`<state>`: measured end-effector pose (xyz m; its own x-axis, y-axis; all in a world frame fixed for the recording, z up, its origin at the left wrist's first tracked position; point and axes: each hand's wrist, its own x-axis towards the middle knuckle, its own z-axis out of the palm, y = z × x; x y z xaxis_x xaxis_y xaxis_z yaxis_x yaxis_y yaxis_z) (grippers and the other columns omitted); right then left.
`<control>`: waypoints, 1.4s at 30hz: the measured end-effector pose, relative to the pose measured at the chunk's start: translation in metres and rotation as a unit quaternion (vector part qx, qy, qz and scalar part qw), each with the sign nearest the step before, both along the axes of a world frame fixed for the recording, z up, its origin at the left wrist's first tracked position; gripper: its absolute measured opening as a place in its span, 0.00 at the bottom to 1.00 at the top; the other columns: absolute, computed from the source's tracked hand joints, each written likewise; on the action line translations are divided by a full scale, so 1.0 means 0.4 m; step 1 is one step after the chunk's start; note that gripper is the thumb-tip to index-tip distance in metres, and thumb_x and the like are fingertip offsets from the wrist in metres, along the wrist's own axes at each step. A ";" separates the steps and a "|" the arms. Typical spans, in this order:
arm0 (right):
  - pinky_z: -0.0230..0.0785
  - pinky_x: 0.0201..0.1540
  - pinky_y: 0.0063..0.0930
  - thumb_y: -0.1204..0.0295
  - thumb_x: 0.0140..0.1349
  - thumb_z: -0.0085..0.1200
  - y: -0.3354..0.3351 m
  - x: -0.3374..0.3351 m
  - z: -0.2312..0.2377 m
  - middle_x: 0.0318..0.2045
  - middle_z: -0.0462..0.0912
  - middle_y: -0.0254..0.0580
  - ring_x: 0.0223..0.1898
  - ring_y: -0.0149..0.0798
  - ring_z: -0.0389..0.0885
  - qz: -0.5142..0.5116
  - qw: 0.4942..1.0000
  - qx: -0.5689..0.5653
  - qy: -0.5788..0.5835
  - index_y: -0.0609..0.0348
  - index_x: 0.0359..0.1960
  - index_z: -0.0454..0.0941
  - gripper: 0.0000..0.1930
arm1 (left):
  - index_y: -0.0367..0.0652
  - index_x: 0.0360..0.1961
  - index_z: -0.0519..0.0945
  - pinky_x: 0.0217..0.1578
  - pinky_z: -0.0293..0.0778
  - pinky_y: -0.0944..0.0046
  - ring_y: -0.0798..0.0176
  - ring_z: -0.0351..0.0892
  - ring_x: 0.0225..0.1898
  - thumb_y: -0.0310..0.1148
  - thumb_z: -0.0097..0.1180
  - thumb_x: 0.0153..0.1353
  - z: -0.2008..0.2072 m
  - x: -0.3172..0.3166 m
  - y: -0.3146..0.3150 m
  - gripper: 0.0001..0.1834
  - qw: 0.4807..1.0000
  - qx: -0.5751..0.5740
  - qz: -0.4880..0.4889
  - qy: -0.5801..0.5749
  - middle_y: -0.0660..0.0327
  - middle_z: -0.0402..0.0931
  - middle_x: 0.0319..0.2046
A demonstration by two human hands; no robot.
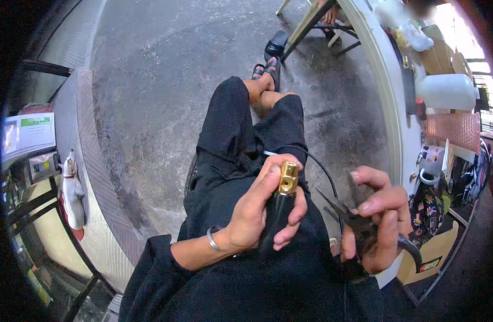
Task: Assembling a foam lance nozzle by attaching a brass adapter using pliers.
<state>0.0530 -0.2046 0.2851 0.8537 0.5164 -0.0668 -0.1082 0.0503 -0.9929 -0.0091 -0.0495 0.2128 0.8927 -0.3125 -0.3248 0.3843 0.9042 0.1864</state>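
Black shirt [257, 292] fills the bottom of the frame. At the centre, the left hand [250, 214] grasps a black handle [279, 210] with a brass fitting [288, 180] on its upper end — long axis almost upright in the frame. Beside it, a black cable [326, 170] curves down. Right of centre, the right hand [387, 228] grips pliers [363, 228], which point to upper left, jaws seemingly parted; the fitting lies to their left — apart, and nearer to the left hand.
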 end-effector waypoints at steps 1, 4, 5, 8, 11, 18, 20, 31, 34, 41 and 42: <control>0.58 0.05 0.13 0.62 0.65 0.35 0.009 -0.003 -0.001 0.47 0.62 0.64 0.07 0.28 0.67 -0.002 1.000 -0.003 0.003 0.68 0.34 0.62 0.17 | 0.52 0.49 0.56 0.07 0.62 0.70 0.67 0.62 0.09 0.48 0.25 0.67 0.000 0.005 -0.006 0.17 0.999 0.031 0.000 0.011 0.55 0.65 0.21; 0.58 0.08 0.11 0.63 0.64 0.39 0.041 -0.006 -0.012 0.46 0.66 0.60 0.09 0.23 0.63 -0.023 0.997 -0.071 0.016 0.67 0.33 0.65 0.15 | 0.51 0.50 0.56 0.08 0.62 0.70 0.66 0.62 0.09 0.48 0.25 0.67 -0.003 0.014 -0.014 0.17 0.998 0.050 -0.001 0.029 0.55 0.65 0.21; 0.58 0.08 0.11 0.63 0.64 0.39 0.042 -0.004 -0.015 0.46 0.66 0.60 0.09 0.23 0.63 -0.022 0.997 -0.074 0.016 0.67 0.33 0.65 0.15 | 0.51 0.50 0.55 0.08 0.62 0.71 0.67 0.62 0.09 0.48 0.25 0.67 -0.005 0.016 -0.014 0.17 0.998 0.058 -0.002 0.029 0.55 0.65 0.21; 0.57 0.09 0.12 0.63 0.64 0.39 0.036 0.003 -0.020 0.46 0.67 0.58 0.09 0.23 0.64 0.025 0.994 -0.102 0.024 0.67 0.34 0.65 0.15 | 0.50 0.50 0.55 0.08 0.62 0.71 0.67 0.62 0.10 0.48 0.25 0.67 -0.012 0.016 -0.010 0.17 0.997 0.072 -0.005 0.011 0.56 0.65 0.22; 0.57 0.09 0.12 0.63 0.64 0.39 0.038 0.006 -0.013 0.46 0.67 0.57 0.10 0.23 0.64 0.032 0.991 -0.122 0.039 0.67 0.34 0.65 0.15 | 0.49 0.50 0.55 0.08 0.61 0.73 0.68 0.62 0.10 0.48 0.25 0.67 -0.014 0.017 -0.006 0.18 0.995 0.099 -0.004 0.005 0.56 0.65 0.23; 0.59 0.13 0.14 0.65 0.64 0.40 0.037 0.018 -0.006 0.48 0.66 0.54 0.12 0.22 0.67 0.051 0.988 -0.128 0.071 0.67 0.37 0.69 0.15 | 0.49 0.50 0.56 0.10 0.59 0.76 0.71 0.61 0.14 0.47 0.26 0.67 -0.030 0.014 -0.014 0.17 0.978 0.205 -0.005 -0.030 0.58 0.64 0.24; 0.62 0.14 0.14 0.66 0.63 0.41 0.037 0.023 0.003 0.47 0.67 0.53 0.15 0.25 0.71 0.055 0.982 -0.160 0.083 0.66 0.37 0.69 0.13 | 0.44 0.49 0.58 0.13 0.64 0.75 0.70 0.65 0.23 0.46 0.28 0.67 -0.033 0.016 -0.013 0.19 0.962 0.269 0.007 -0.047 0.58 0.65 0.30; 0.68 0.21 0.21 0.69 0.57 0.50 0.062 -0.038 -0.029 0.36 0.72 0.48 0.25 0.28 0.74 -0.084 0.988 -0.124 -0.022 0.64 0.44 0.62 0.17 | 0.34 0.46 0.62 0.19 0.67 0.63 0.62 0.68 0.16 0.32 0.38 0.63 -0.059 0.018 0.012 0.14 0.746 0.581 0.211 -0.246 0.56 0.68 0.20; 0.64 0.19 0.18 0.63 0.58 0.52 0.018 -0.035 -0.031 0.26 0.74 0.42 0.21 0.25 0.72 -0.001 0.973 -0.075 0.217 0.64 0.40 0.64 0.17 | 0.36 0.41 0.65 0.22 0.66 0.65 0.63 0.69 0.21 0.41 0.41 0.59 -0.062 0.010 0.054 0.18 0.702 0.607 0.178 -0.327 0.51 0.72 0.23; 0.68 0.22 0.27 0.63 0.59 0.50 0.036 -0.084 -0.021 0.18 0.77 0.43 0.19 0.37 0.79 0.057 0.974 -0.214 0.038 0.62 0.37 0.67 0.15 | 0.40 0.39 0.66 0.16 0.62 0.66 0.65 0.65 0.16 0.42 0.41 0.59 -0.075 0.019 0.037 0.16 0.699 0.586 0.203 -0.356 0.50 0.71 0.19; 0.70 0.24 0.30 0.65 0.58 0.51 0.040 -0.084 -0.012 0.20 0.78 0.46 0.21 0.45 0.80 0.070 0.971 -0.223 0.056 0.62 0.39 0.67 0.13 | 0.40 0.40 0.65 0.15 0.59 0.66 0.65 0.64 0.15 0.42 0.40 0.59 -0.080 0.019 0.027 0.16 0.705 0.572 0.222 -0.355 0.49 0.71 0.19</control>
<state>0.0195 -0.1886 0.2803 0.7517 0.5254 -0.3987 -0.1918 -0.4042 -0.8943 -0.0014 -0.0387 0.1806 0.8846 0.1527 0.4407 -0.4469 0.0067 0.8946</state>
